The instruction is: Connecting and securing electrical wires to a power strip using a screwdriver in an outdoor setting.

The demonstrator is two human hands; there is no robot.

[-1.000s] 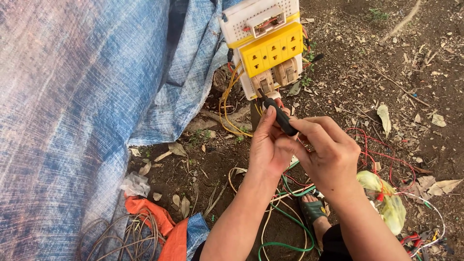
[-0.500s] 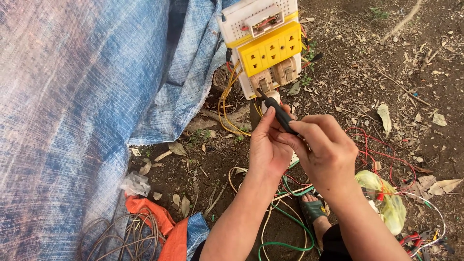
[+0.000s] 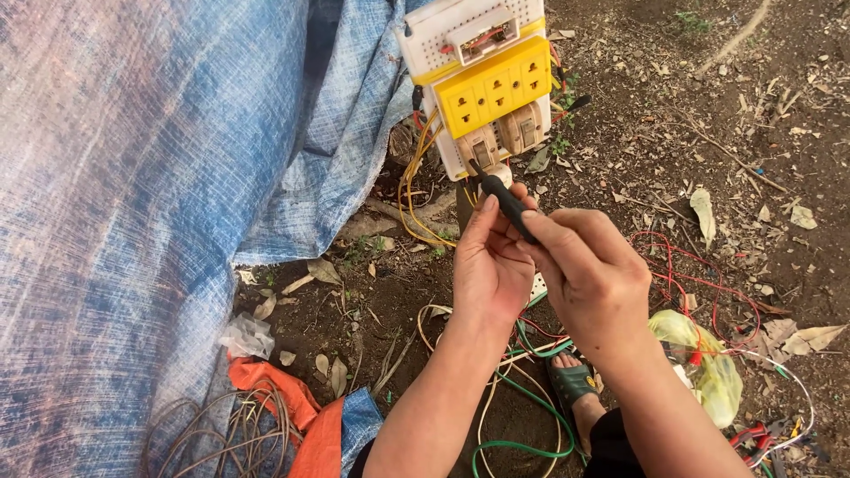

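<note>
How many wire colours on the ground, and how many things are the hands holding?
Red wire: 1
Green wire: 1
Yellow wire: 1
White wire: 1
Wire colours: 4

Black-handled tool, held by left hand and right hand: 1

Total: 5

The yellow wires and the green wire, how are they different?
The yellow wires hang looped from the white and yellow socket board; the green wire lies on the dirt near the sandaled foot. The yellow wires are several thin strands, while the green wire looks thicker. Both curl in loops.
</note>
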